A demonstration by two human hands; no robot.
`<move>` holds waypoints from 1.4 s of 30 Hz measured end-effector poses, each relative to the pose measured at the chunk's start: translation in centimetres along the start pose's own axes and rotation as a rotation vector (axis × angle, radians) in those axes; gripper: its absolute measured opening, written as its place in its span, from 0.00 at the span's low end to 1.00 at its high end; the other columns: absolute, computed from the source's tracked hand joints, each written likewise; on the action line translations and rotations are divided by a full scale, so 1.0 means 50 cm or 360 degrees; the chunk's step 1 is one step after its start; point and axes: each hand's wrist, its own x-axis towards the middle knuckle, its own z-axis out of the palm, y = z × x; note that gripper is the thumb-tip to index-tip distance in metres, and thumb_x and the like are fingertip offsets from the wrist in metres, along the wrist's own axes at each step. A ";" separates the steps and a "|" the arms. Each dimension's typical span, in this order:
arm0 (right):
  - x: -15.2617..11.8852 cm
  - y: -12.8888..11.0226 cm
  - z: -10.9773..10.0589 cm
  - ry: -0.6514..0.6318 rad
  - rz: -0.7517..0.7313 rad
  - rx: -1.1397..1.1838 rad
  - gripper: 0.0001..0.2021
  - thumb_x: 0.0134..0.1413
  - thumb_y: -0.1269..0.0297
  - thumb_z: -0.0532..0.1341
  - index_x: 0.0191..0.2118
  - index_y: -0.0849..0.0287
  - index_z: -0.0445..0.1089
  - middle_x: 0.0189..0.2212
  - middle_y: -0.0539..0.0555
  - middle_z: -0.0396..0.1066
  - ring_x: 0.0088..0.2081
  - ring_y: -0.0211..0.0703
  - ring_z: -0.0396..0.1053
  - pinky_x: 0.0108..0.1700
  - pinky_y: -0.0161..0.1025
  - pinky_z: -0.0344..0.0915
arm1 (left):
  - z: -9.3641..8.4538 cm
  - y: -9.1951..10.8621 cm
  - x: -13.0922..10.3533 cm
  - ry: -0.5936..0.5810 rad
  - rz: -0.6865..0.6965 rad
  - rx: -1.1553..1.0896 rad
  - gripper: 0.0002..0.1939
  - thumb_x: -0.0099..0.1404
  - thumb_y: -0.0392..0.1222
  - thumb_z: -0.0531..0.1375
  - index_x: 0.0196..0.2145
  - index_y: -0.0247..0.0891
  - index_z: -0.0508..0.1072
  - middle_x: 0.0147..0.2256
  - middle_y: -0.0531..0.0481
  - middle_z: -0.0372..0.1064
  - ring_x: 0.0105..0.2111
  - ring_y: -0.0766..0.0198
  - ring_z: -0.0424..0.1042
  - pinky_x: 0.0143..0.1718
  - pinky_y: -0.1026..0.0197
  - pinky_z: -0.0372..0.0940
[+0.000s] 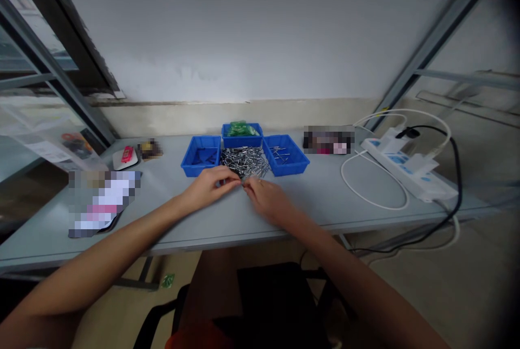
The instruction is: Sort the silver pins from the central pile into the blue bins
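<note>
My left hand [211, 185] and my right hand [265, 197] meet fingertip to fingertip just in front of a pile of thin metal pieces [244, 160], which look like screws or nails. Both hands are closed in a pinch; whatever lies between the fingertips is too small to make out. Left of the pile sits a blue tray [187, 166] with small blue pieces in it. On the right, another blue tray [296, 167] holds a few thin metal pieces. Behind the pile, a third blue tray [242, 143] contains green packets [240, 129].
A white power strip [422, 186] with plugged-in chargers and looping cables lies at the right. Toward the left are a blurred-out phone-like object [105, 202], a white item with a red top [125, 158] and a clear plastic container [57, 143]. Metal posts frame the grey table [170, 235].
</note>
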 end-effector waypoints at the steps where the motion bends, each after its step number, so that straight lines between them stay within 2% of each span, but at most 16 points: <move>1: -0.001 -0.004 -0.003 -0.0052 -0.0007 0.0034 0.09 0.63 0.67 0.48 0.40 0.61 0.63 0.33 0.56 0.72 0.34 0.42 0.68 0.34 0.36 0.57 | 0.002 -0.002 0.000 -0.0008 0.0030 -0.0002 0.11 0.66 0.43 0.54 0.36 0.36 0.74 0.33 0.48 0.72 0.32 0.66 0.68 0.35 0.63 0.64; 7: -0.005 -0.012 -0.013 -0.0139 0.0098 0.0173 0.08 0.63 0.65 0.47 0.38 0.60 0.61 0.33 0.55 0.71 0.33 0.41 0.67 0.33 0.35 0.56 | 0.012 -0.010 -0.004 -0.0062 0.0216 -0.0109 0.11 0.66 0.43 0.55 0.40 0.37 0.74 0.34 0.48 0.73 0.36 0.65 0.69 0.38 0.62 0.65; 10: -0.005 -0.010 -0.010 -0.0152 0.0039 0.0165 0.08 0.62 0.65 0.48 0.38 0.61 0.61 0.33 0.56 0.71 0.33 0.42 0.68 0.33 0.36 0.57 | 0.012 -0.001 -0.008 -0.0106 0.0246 -0.0114 0.10 0.65 0.42 0.55 0.39 0.37 0.73 0.33 0.48 0.72 0.35 0.65 0.69 0.37 0.62 0.65; 13: -0.004 -0.007 -0.007 -0.0108 0.0004 0.0211 0.08 0.62 0.65 0.49 0.38 0.61 0.63 0.33 0.57 0.71 0.33 0.43 0.68 0.34 0.37 0.58 | 0.009 0.011 -0.009 -0.0104 0.0097 -0.0091 0.09 0.64 0.42 0.56 0.38 0.36 0.72 0.32 0.50 0.71 0.32 0.67 0.69 0.33 0.64 0.64; 16: -0.002 -0.002 -0.009 0.0021 0.0038 0.0343 0.10 0.62 0.63 0.50 0.45 0.60 0.62 0.34 0.55 0.71 0.34 0.42 0.68 0.35 0.37 0.60 | 0.004 0.015 -0.006 -0.0078 -0.0084 -0.0107 0.08 0.63 0.41 0.55 0.37 0.36 0.71 0.31 0.52 0.71 0.30 0.69 0.69 0.31 0.66 0.64; 20: -0.003 0.002 -0.011 0.0169 -0.0093 0.0392 0.15 0.61 0.66 0.50 0.53 0.58 0.58 0.39 0.55 0.71 0.37 0.41 0.69 0.39 0.38 0.63 | 0.003 0.008 -0.002 -0.0119 -0.0140 -0.0081 0.08 0.64 0.41 0.54 0.36 0.36 0.70 0.30 0.52 0.70 0.30 0.68 0.68 0.31 0.66 0.63; 24: -0.006 0.004 -0.006 0.0200 -0.0269 0.0200 0.13 0.62 0.68 0.48 0.49 0.59 0.63 0.41 0.57 0.70 0.43 0.44 0.67 0.44 0.40 0.62 | 0.005 0.004 -0.002 -0.0132 -0.0108 -0.0057 0.08 0.65 0.41 0.54 0.37 0.36 0.70 0.30 0.51 0.69 0.31 0.67 0.68 0.31 0.65 0.62; 32: -0.002 0.002 -0.003 0.0241 -0.0206 0.0051 0.10 0.61 0.69 0.50 0.44 0.60 0.65 0.35 0.55 0.70 0.39 0.43 0.67 0.41 0.39 0.61 | 0.006 0.004 -0.001 -0.0088 -0.0118 -0.0088 0.07 0.63 0.41 0.55 0.36 0.36 0.70 0.32 0.51 0.69 0.32 0.67 0.68 0.33 0.64 0.63; 38: -0.006 0.001 -0.005 0.0106 -0.0280 -0.0010 0.08 0.60 0.70 0.51 0.40 0.60 0.67 0.34 0.56 0.70 0.37 0.42 0.67 0.39 0.37 0.62 | -0.002 0.010 0.000 -0.0047 -0.0041 -0.0103 0.07 0.62 0.42 0.57 0.34 0.36 0.71 0.31 0.51 0.69 0.32 0.67 0.68 0.35 0.64 0.64; 40: -0.007 0.002 -0.005 0.0117 -0.0281 -0.0017 0.08 0.60 0.70 0.51 0.39 0.61 0.67 0.34 0.56 0.71 0.37 0.43 0.67 0.39 0.38 0.62 | -0.003 0.012 0.001 -0.0012 -0.0030 -0.0111 0.07 0.62 0.42 0.57 0.34 0.36 0.70 0.33 0.49 0.69 0.34 0.66 0.68 0.37 0.63 0.65; 42: -0.007 0.003 -0.005 0.0202 -0.0238 0.0024 0.10 0.60 0.70 0.50 0.43 0.61 0.67 0.35 0.57 0.71 0.39 0.44 0.68 0.41 0.39 0.63 | -0.002 0.011 0.001 0.0040 -0.0077 -0.0181 0.07 0.63 0.42 0.56 0.35 0.36 0.69 0.37 0.47 0.70 0.37 0.65 0.69 0.38 0.62 0.65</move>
